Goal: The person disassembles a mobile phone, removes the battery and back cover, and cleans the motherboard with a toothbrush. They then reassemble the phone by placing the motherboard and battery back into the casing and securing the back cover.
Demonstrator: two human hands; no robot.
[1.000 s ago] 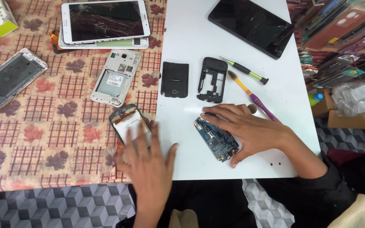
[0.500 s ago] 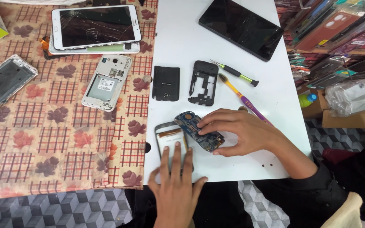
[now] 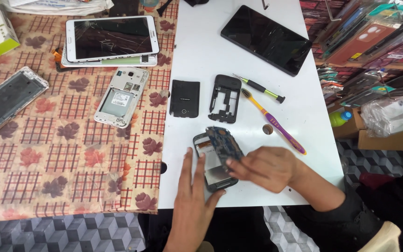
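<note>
Compared with half a second ago, the board [image 3: 225, 144] has come up off the frame [image 3: 213, 163]; before, it lay flat under the right hand, and now it is tilted and lifted at its far end. I judge that the board is now free from the frame.

On the white surface [image 3: 201, 51] lie a black tablet [image 3: 266, 39], a toothbrush [image 3: 273, 122], a black cover [image 3: 184, 98], a black middle frame [image 3: 224, 98] and a screwdriver [image 3: 260, 87].

The frame lies near the front edge, its long axis running away from the person and leaning a little left. The board points the same way, its far end raised.

The right hand [image 3: 267, 168] holds the board, fingers [image 3: 233, 164] closed narrowly on its near edge. The left hand [image 3: 194, 196] rests flat, fingers spread, touching the near left side of the frame.
</note>
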